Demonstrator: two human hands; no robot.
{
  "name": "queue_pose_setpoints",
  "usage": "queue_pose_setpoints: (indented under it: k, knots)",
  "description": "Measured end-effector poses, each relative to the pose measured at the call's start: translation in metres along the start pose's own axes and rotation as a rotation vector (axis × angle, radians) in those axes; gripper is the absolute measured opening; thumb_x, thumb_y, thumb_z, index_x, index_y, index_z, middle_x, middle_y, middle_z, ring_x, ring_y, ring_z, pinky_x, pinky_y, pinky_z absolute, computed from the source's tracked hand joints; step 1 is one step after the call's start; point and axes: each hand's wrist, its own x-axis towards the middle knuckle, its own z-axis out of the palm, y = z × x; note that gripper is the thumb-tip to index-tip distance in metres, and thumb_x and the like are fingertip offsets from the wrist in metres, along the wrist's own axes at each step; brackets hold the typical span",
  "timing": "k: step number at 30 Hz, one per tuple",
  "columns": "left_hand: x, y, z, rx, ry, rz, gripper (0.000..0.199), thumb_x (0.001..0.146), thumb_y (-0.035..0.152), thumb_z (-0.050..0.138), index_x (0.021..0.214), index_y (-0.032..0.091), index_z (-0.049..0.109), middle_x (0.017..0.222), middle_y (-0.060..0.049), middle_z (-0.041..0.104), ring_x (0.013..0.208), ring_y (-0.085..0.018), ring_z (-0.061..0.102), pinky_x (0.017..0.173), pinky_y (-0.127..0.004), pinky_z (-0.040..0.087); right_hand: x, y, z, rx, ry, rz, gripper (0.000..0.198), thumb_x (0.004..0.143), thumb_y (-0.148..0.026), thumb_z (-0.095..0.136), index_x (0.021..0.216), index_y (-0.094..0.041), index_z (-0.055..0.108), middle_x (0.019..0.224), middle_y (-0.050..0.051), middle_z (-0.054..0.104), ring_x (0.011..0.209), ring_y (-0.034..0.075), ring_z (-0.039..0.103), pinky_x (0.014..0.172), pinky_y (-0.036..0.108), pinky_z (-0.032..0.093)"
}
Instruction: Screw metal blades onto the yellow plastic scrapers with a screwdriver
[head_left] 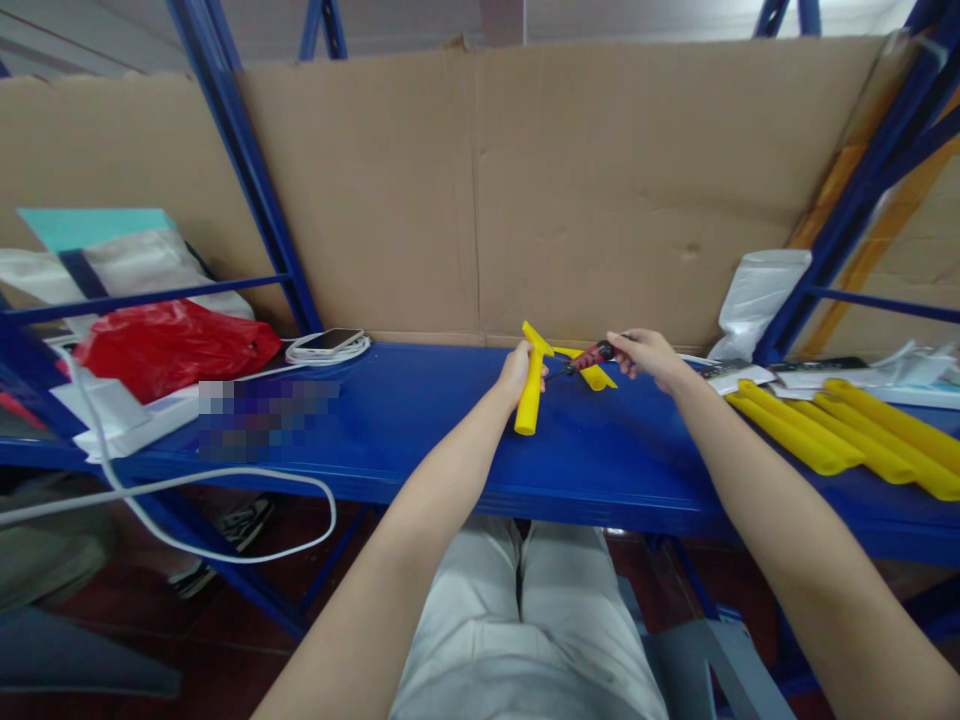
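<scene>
My left hand (516, 374) is wrapped round a yellow plastic T-shaped handle (529, 395), held upright just above the blue shelf top. In my right hand (643, 355) is a screwdriver (592, 357) with a red and black grip, its shaft pointing left toward the handle. Whether the tip touches the handle cannot be made out, as my left fingers and the yellow part cover it. Behind the screwdriver, another yellow piece (598, 378) lies on the shelf.
Several yellow curved pieces (885, 430) lie at the right. A phone (334, 341) rests on a coiled white cable at the left, near a red plastic bag (180, 345). A white cable (225, 472) hangs over the front edge. Cardboard (585, 190) walls off the back.
</scene>
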Motion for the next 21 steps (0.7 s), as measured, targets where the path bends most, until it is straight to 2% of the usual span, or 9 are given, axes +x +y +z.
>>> queue_pose_setpoints:
  k: [5,8,11,13,16,18,21]
  knots:
    - [-0.001,0.000,0.000,-0.052,-0.025,0.000,0.029,0.094,0.035,0.027,0.089,0.018,0.050,0.043,0.006,0.042,0.026,-0.011,0.037,0.032,-0.020,0.029,-0.002,0.014,0.001,-0.195,-0.506,0.008,0.037,0.065,-0.041,0.084,0.080,-0.017,0.062,0.063,0.001,0.065,0.050,0.009,0.055,0.042,0.018,0.044]
    - [-0.003,0.000,0.001,-0.014,-0.051,-0.007,0.030,0.093,0.033,0.025,0.090,0.017,0.050,0.042,0.005,0.043,0.026,-0.011,0.038,0.031,-0.020,0.028,-0.002,0.022,0.015,-0.255,-0.638,-0.043,0.039,0.063,-0.041,0.084,0.084,-0.018,0.061,0.069,0.001,0.067,0.055,0.010,0.057,0.048,0.021,0.046]
    - [-0.006,0.000,0.004,0.004,-0.083,-0.001,0.029,0.093,0.032,0.024,0.088,0.018,0.049,0.041,0.005,0.043,0.026,-0.012,0.039,0.031,-0.020,0.028,-0.003,0.025,0.030,-0.295,-0.621,-0.107,0.030,0.070,-0.038,0.078,0.084,-0.019,0.060,0.069,0.001,0.066,0.055,0.011,0.057,0.051,0.023,0.046]
    - [-0.007,-0.001,0.006,0.009,-0.109,0.003,0.029,0.093,0.031,0.023,0.086,0.018,0.048,0.040,0.005,0.043,0.025,-0.012,0.039,0.031,-0.020,0.029,-0.002,0.023,0.036,-0.362,-0.566,-0.198,0.019,0.075,-0.034,0.073,0.080,-0.019,0.061,0.071,0.002,0.067,0.060,0.013,0.059,0.057,0.026,0.048]
    - [-0.008,-0.002,0.009,0.019,-0.150,0.009,0.028,0.092,0.029,0.023,0.087,0.018,0.048,0.040,0.005,0.042,0.025,-0.013,0.039,0.031,-0.020,0.030,0.001,0.020,0.037,-0.455,-0.336,-0.367,0.011,0.079,-0.029,0.065,0.077,-0.018,0.064,0.078,0.004,0.069,0.070,0.016,0.062,0.067,0.029,0.050]
    - [-0.009,-0.002,0.010,0.029,-0.168,0.002,0.027,0.092,0.028,0.023,0.090,0.017,0.048,0.040,0.005,0.042,0.025,-0.013,0.038,0.030,-0.020,0.029,0.004,0.020,0.034,-0.464,-0.180,-0.419,0.012,0.080,-0.028,0.063,0.082,-0.017,0.065,0.082,0.006,0.070,0.072,0.017,0.062,0.069,0.030,0.050]
    - [-0.010,-0.001,0.012,0.035,-0.181,-0.016,0.027,0.091,0.028,0.025,0.095,0.017,0.049,0.041,0.005,0.042,0.025,-0.012,0.037,0.030,-0.020,0.029,0.007,0.022,0.032,-0.438,-0.087,-0.449,0.015,0.081,-0.028,0.061,0.087,-0.016,0.066,0.085,0.007,0.071,0.067,0.016,0.061,0.066,0.029,0.049]
